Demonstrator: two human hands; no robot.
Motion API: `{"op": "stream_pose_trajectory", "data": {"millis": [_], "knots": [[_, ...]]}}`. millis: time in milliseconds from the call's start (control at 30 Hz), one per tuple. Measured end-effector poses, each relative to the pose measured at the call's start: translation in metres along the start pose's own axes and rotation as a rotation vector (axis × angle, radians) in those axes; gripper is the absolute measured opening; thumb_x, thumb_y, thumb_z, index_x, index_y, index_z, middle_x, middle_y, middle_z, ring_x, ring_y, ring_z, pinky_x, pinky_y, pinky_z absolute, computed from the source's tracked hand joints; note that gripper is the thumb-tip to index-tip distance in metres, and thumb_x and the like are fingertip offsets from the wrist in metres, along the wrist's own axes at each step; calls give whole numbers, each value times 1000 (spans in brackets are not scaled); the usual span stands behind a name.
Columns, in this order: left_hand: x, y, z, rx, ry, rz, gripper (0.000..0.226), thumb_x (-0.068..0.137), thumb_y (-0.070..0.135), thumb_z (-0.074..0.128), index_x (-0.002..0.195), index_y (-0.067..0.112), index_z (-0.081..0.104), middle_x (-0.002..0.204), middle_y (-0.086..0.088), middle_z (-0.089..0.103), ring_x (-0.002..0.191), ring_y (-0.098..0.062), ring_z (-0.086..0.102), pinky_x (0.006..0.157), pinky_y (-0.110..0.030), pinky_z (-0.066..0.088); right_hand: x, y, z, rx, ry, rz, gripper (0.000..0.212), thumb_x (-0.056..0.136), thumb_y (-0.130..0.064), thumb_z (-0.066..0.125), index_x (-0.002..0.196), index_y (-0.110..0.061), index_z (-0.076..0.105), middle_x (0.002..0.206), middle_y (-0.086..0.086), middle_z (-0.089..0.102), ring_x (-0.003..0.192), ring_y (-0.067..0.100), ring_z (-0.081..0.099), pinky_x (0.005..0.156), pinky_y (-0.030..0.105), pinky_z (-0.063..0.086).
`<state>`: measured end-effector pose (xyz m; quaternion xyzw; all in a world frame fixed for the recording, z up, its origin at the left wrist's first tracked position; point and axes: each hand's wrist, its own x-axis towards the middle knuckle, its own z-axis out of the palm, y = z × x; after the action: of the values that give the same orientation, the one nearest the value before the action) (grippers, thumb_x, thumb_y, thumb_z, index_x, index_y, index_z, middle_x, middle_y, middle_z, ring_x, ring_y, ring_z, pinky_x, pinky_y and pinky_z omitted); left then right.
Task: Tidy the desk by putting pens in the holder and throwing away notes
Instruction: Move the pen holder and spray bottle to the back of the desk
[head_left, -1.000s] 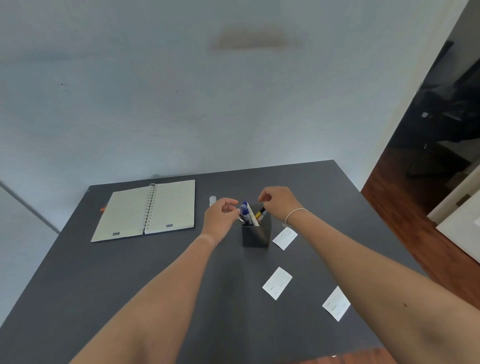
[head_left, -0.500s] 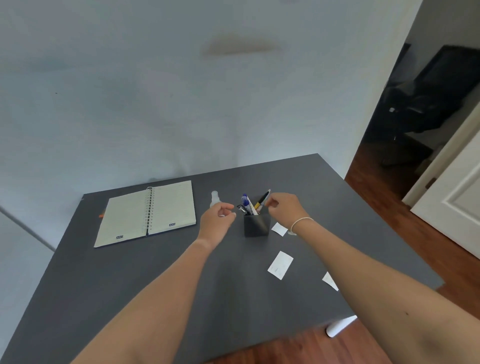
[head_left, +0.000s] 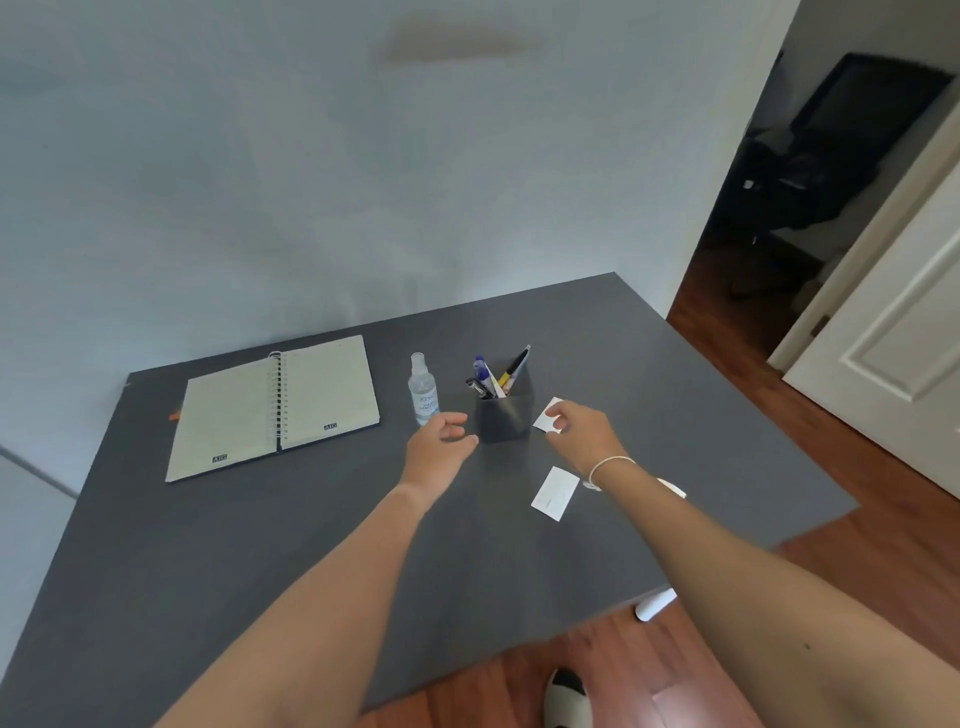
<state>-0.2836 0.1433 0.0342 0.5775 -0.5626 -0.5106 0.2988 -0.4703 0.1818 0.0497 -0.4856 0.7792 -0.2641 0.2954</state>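
Observation:
A dark grey pen holder (head_left: 504, 418) stands mid-desk with several pens (head_left: 493, 374) sticking out of it. My right hand (head_left: 584, 434) is just right of the holder, thumb and fingertips pinching the right edge of a small white note (head_left: 543, 418) that stays low at the desk. A second white note (head_left: 555, 492) lies flat nearer me. A third note (head_left: 672, 488) peeks out from behind my right forearm. My left hand (head_left: 441, 441) hovers left of the holder with loosely curled fingers and holds nothing.
A clear sanitizer bottle (head_left: 423, 389) stands left of the holder, close to my left hand. An open spiral notebook (head_left: 275, 408) lies at the back left of the dark desk (head_left: 260, 545). The desk's right edge drops to a wooden floor, with an open doorway beyond.
Both hands have left the pens in the holder. My right hand dropped to the note beside the holder and my left hand drew back toward me. The camera shifted, revealing the bottle.

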Motion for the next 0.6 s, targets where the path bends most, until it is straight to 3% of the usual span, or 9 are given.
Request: {"op": "stream_pose_trajectory", "data": {"millis": [267, 367, 433, 500, 600], "knots": [[34, -4, 18, 13, -54, -125, 60, 83, 16, 65, 138, 23, 40, 139, -8, 47, 119, -21, 52, 100, -33, 45, 43, 16, 12, 110, -145, 4, 62, 84, -18, 62, 140, -19, 37, 142, 9, 47, 128, 27, 46, 106, 37, 39], [47, -3, 29, -7, -65, -158, 70, 84, 14, 64, 144, 24, 29, 145, -4, 41, 129, -22, 45, 101, -30, 39, 59, 20, 16, 174, -190, 0, 70, 83, -20, 66, 144, -22, 31, 145, 5, 44, 130, 25, 44, 108, 38, 39], [53, -2, 35, -41, -65, -143, 66, 85, 10, 62, 142, 21, 33, 138, -1, 46, 129, -21, 46, 102, -29, 38, 68, 21, 19, 213, -219, -25, 74, 81, -18, 67, 145, -23, 29, 145, 3, 44, 128, 24, 46, 108, 37, 39], [61, -1, 40, -80, -73, -91, 48, 84, 4, 61, 128, 18, 49, 123, 1, 58, 118, -20, 56, 100, -26, 43, 76, 20, 22, 254, -262, -49, 75, 81, -14, 67, 145, -24, 28, 144, 2, 46, 129, 22, 48, 109, 37, 39], [69, 2, 47, -93, -51, -65, 33, 84, 2, 60, 113, 17, 56, 107, 0, 65, 100, -14, 62, 85, -14, 48, 87, 19, 23, 303, -285, -65, 73, 82, -8, 64, 144, -23, 30, 140, 1, 51, 127, 20, 51, 110, 37, 39]]}}
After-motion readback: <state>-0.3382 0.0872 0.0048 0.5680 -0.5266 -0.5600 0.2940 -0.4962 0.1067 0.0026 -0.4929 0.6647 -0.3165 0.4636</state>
